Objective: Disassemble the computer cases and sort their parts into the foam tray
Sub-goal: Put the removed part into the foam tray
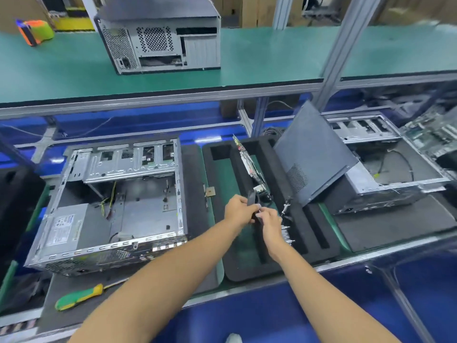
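Note:
An opened computer case [111, 206] lies on its side at the left, its power supply [66, 226] still inside. The black foam tray [306, 233] sits in the middle, with a circuit board [249, 164] standing on edge in one of its slots. Above the tray's centre, my left hand [238, 210] and my right hand [269, 222] together grip a thin dark strip-shaped part [251, 198]. What the part is I cannot tell. A second opened case [385, 174] lies at the right, a dark side panel [314, 154] leaning against it.
A green and yellow screwdriver [79, 297] lies on the mat at the front left. A closed case [160, 38] stands on the green upper shelf, with an orange and green object [34, 32] to its left. Small metal parts [286, 231] lie in the tray near my right hand.

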`<action>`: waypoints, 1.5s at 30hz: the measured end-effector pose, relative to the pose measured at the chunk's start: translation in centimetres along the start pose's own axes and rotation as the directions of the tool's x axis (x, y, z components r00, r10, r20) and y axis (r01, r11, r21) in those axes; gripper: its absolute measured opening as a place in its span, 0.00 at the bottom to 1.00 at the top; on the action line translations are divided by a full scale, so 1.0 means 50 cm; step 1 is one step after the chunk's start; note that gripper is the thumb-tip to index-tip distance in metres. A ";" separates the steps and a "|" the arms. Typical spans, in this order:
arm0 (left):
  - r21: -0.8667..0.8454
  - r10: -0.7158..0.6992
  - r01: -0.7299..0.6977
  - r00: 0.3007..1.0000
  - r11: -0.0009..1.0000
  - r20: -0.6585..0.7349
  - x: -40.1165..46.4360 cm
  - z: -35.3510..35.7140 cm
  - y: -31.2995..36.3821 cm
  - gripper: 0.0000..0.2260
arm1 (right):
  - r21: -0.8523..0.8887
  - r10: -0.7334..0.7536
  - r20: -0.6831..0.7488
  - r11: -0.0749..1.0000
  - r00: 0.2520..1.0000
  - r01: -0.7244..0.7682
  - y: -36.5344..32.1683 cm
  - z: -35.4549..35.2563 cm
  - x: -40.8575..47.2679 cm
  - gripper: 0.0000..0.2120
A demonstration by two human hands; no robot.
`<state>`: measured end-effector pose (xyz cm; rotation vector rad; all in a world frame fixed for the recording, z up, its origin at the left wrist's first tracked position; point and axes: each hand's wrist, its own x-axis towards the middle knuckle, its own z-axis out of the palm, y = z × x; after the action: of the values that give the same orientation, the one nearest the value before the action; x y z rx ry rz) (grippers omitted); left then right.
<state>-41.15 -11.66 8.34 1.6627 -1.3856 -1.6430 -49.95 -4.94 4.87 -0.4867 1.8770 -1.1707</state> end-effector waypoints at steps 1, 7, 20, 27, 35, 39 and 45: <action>0.022 0.005 -0.005 1.000 1.000 -0.008 0.012 0.022 0.003 0.14 | 0.032 0.000 0.010 1.000 1.000 0.000 0.003 -0.011 0.010 0.15; -0.060 -0.004 0.016 0.980 0.998 0.200 0.076 0.085 0.007 0.18 | 0.077 -0.040 0.104 0.996 0.994 0.032 0.012 -0.061 0.062 0.31; 0.123 0.175 -0.197 0.970 0.973 0.167 -0.006 -0.076 -0.117 0.14 | -0.347 -0.248 0.066 0.902 0.966 0.255 0.053 0.043 0.005 0.18; 0.332 0.314 -0.432 0.881 0.838 0.353 -0.152 -0.298 -0.316 0.17 | -0.393 -0.460 0.427 0.681 0.778 0.618 0.141 0.156 -0.130 0.14; 0.799 0.577 -0.283 0.811 0.531 -0.097 -0.218 -0.577 -0.481 0.08 | -0.380 -0.254 0.825 0.410 0.504 0.829 0.210 0.272 -0.246 0.16; 0.789 0.505 -0.095 0.812 0.607 -0.291 -0.228 -0.640 -0.516 0.08 | -0.372 -0.115 0.881 0.433 0.459 0.821 0.201 0.350 -0.279 0.26; 0.651 0.337 -0.037 0.877 0.758 -0.342 -0.211 -0.677 -0.529 0.09 | -0.435 -0.120 0.871 0.267 0.477 0.860 0.191 0.450 -0.284 0.26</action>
<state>1.14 -3.16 -1.47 1.9828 -1.8909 -0.6143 -22.51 -2.60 -1.47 -2.0593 1.3992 -0.0859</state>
